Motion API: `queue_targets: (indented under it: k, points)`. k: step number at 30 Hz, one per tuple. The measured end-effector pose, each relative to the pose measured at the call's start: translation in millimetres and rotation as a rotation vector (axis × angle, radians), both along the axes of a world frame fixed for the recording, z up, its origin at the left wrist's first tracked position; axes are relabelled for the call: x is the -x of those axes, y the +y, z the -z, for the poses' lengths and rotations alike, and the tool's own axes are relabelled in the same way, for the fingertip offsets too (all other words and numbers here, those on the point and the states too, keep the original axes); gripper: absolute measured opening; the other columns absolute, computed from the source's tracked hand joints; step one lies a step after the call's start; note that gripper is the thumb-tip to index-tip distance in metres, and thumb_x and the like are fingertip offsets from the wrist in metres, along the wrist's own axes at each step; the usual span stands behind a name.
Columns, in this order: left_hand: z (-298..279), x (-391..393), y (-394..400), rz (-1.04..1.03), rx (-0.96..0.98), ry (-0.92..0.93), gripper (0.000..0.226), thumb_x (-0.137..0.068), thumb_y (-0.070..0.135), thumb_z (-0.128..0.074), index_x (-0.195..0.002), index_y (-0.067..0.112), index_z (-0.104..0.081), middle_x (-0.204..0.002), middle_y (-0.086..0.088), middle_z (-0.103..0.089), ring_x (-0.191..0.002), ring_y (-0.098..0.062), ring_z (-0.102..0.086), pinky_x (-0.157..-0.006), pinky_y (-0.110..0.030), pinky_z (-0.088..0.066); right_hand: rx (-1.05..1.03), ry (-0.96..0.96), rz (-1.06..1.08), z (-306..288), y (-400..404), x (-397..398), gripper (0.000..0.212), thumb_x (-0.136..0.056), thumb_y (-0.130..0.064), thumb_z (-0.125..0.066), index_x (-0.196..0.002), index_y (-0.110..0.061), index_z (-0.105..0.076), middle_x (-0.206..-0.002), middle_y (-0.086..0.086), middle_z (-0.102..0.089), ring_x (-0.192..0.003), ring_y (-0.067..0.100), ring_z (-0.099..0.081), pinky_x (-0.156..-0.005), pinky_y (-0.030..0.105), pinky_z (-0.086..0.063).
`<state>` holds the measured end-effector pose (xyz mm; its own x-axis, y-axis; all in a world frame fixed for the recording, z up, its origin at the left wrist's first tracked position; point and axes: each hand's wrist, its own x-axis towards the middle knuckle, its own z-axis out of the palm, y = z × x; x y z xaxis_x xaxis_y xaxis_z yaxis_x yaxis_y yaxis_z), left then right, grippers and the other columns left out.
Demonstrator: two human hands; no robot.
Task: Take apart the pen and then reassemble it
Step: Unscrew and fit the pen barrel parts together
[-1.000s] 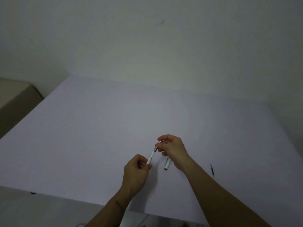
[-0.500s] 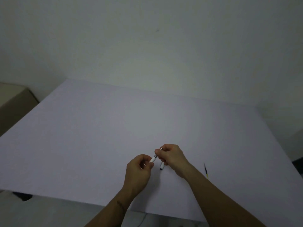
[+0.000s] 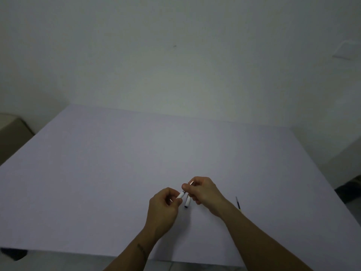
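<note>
Both hands meet over the near middle of the pale table [image 3: 117, 163]. My left hand [image 3: 163, 210] pinches the white barrel of the pen [image 3: 180, 195] at its lower end. My right hand [image 3: 203, 191] grips the pen's upper end, where a thin metal tip pokes out between the fingers. A second white pen part [image 3: 187, 202] with a dark end lies on the table just below the hands. The thin dark refill [image 3: 238, 204] with a yellowish end lies on the table to the right of my right forearm.
A plain wall rises behind the table. A beige piece of furniture [image 3: 11, 133] stands past the left edge. A dark object [image 3: 349, 190] sits on the floor at the right. The table's near edge runs under my forearms.
The hands have drawn closer together, so less of the pen shows between them. The view has shifted slightly; the loose white part and the refill lie where they were.
</note>
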<state>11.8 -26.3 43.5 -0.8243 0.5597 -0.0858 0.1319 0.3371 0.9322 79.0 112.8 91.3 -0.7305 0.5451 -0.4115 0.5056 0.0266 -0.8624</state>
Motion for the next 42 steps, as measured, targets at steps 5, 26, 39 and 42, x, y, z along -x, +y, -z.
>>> queue_targets:
  k: [5,26,39,42]
  points:
    - [-6,1,8,0.03,0.001,0.035,0.013,-0.084,0.015,-0.071,-0.078,0.025,-0.066,-0.07,0.008,-0.064,-0.063,-0.01,-0.06,-0.054,-0.011,-0.045,0.089,0.083,0.048,-2,2,-6,0.01,-0.08,-0.01,-0.073,-0.072,-0.015,-0.073,-0.06,-0.001,-0.066,-0.056,0.013,-0.057,-0.054,0.023,-0.047]
    - [-4,2,25,0.096,-0.018,0.022,0.019,-0.077,0.016,-0.076,-0.069,0.028,-0.064,-0.062,0.01,-0.064,-0.059,0.003,-0.058,-0.048,-0.005,-0.045,0.163,0.112,0.16,-4,12,-21,0.01,-0.087,-0.011,-0.065,-0.085,-0.012,-0.075,-0.065,0.006,-0.065,-0.056,0.015,-0.054,-0.05,0.024,-0.043]
    - [-7,5,27,0.131,-0.018,0.005,0.015,-0.076,0.021,-0.077,-0.067,0.025,-0.065,-0.066,0.016,-0.066,-0.052,0.001,-0.056,-0.045,-0.01,-0.043,0.229,0.112,0.186,2,22,-25,0.011,-0.084,-0.002,-0.064,-0.081,-0.006,-0.074,-0.063,0.007,-0.064,-0.053,0.014,-0.054,-0.05,0.025,-0.043]
    - [-5,6,27,0.117,-0.005,0.012,0.014,-0.074,0.02,-0.077,-0.067,0.024,-0.065,-0.065,0.009,-0.065,-0.051,0.0,-0.054,-0.046,-0.012,-0.044,0.156,0.06,0.165,2,20,-20,0.013,-0.084,-0.012,-0.067,-0.071,-0.01,-0.068,-0.06,0.007,-0.06,-0.049,0.014,-0.05,-0.046,0.024,-0.041]
